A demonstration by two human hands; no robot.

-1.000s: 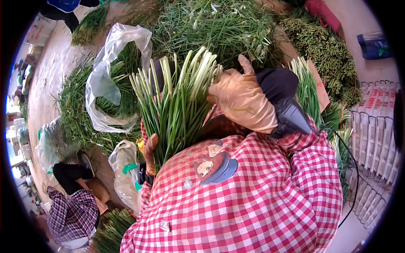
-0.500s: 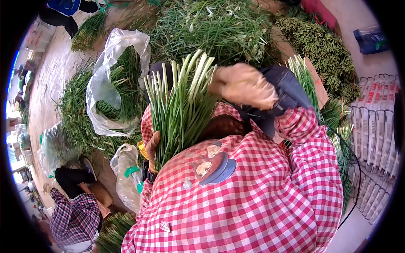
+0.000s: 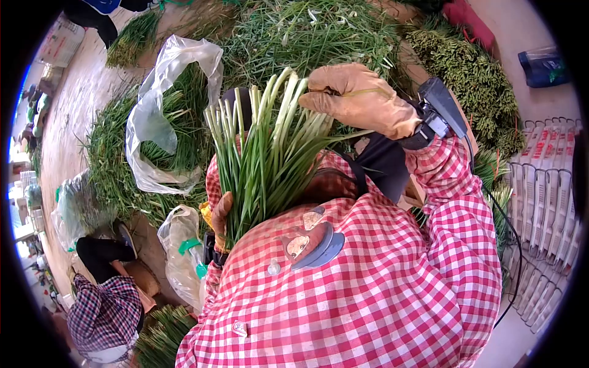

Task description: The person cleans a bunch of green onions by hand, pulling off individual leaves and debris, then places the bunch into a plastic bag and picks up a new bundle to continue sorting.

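A thick bunch of green chives (image 3: 257, 147), pale cut ends upward, leans against the front of my checked shirt. My left hand (image 3: 222, 216), in a tan glove, is wrapped round its lower left side; most of those fingers are hidden behind the leaves. At the top right of the bunch, my right hand (image 3: 362, 98), also gloved, has thumb and fingers closed at the pale stem ends. A thin yellowish strand lies across that glove. A few stalks stick out to the right below it. On the right wrist sits a black device (image 3: 438, 113) with a cable.
Loose green leaves (image 3: 307, 37) are heaped ahead. A clear plastic bag (image 3: 144, 116) lies on another heap at left, with a second bag (image 3: 184, 245) nearer. A pile of green bundles (image 3: 466, 73) and stacked white crates (image 3: 540, 190) stand right. A person (image 3: 107, 306) sits lower left.
My right hand, blurred before, is now sharp, slightly higher and closed at the stem ends. Several stalks now slant out to the right. The left hand stays on the bunch.
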